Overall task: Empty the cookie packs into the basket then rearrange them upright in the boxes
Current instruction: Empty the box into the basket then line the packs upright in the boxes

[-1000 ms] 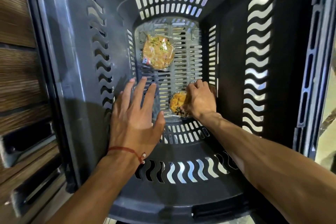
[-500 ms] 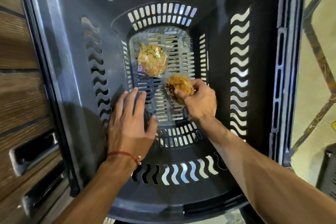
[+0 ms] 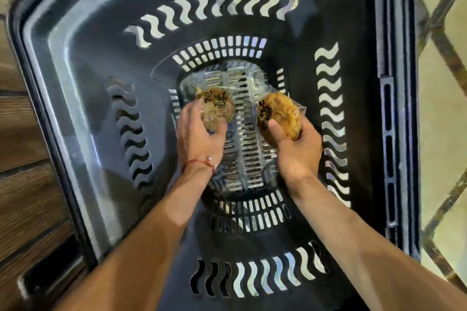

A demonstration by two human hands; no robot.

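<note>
Both hands are deep in the dark basket (image 3: 83, 113), and each has a wrapped cookie! The left hand (image 3: 199, 136) curls its fingers (image 3: 188, 118) and thumb round the rim of one cookie pack (image 3: 218, 107) low over the slatted floor, printed face up toward the camera. The right hand (image 3: 298, 151) pinches the other cookie pack (image 3: 281, 115) thumb on top, the disc tilted with its print facing left and its crimped wrapper end pointing at the right wall.
</note>
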